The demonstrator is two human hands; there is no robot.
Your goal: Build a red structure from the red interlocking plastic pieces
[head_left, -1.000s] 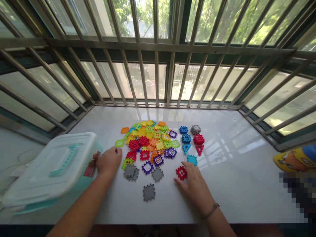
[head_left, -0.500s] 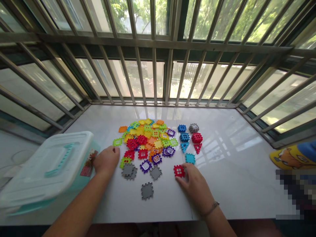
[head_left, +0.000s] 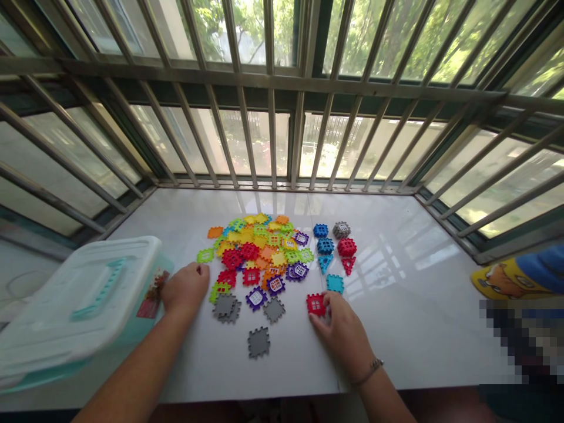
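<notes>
A pile of coloured plastic interlocking tiles (head_left: 264,252) lies on the white sill (head_left: 396,329). My right hand (head_left: 341,326) rests on the sill with its fingertips pinched on a red square tile (head_left: 316,304), just below a teal tile (head_left: 335,283). My left hand (head_left: 185,288) lies curled in a loose fist on the sill at the pile's left edge, beside a green tile (head_left: 205,255); nothing shows in it. Several grey tiles (head_left: 258,342) lie in front of the pile.
A white storage box with a teal handle (head_left: 83,299) stands at the left, close to my left hand. Sorted blue, grey and red tiles (head_left: 335,247) form two short columns right of the pile. Window bars (head_left: 282,117) fence the far side. A yellow cartoon-printed object (head_left: 511,279) lies at right.
My right hand has closed its fingers on the red square tile and drawn it slightly left. My left hand stays in place.
</notes>
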